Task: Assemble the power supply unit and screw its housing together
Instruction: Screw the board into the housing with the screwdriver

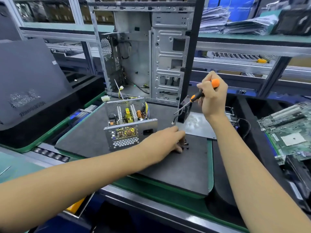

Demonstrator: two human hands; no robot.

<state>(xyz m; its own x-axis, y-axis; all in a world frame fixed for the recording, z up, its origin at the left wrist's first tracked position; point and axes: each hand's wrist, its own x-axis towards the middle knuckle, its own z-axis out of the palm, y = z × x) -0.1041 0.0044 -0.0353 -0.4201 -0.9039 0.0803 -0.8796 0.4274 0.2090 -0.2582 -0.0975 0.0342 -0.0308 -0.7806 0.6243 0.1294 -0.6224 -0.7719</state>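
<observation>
Right now my left hand [164, 140] is down on the dark mat [176, 169], fingers curled over a little scatter of black screws [186, 145]; whether they have one pinched I cannot tell, since the fingertips are hidden behind the knuckles. My right hand [212, 96] is raised above the mat, fingers wrapped tight round the orange-and-black handle of a screwdriver [198, 95], shaft pointing down and to the left towards a small black fan [184, 111] standing on edge.

Just left of my left hand sits the power supply [129, 125], an open metal box with no lid, its circuit board, coils and yellow parts exposed from above. A flat metal cover plate [198, 125] lies on the mat under my right wrist, near the fan.

I judge the box to be stiff and fairly heavy for its size, with thin sheet edges that could be sharp. I would hold it by the outer side walls, low down, and keep fingers off the board and the wire bundle. The screws look tiny and easy to lose, so a fingertip pinch suits them. The plate is likely light and slippery; take it by its edges.

Behind stands an open computer case [148, 52], and a green circuit board [289, 130] lies at the right.
</observation>
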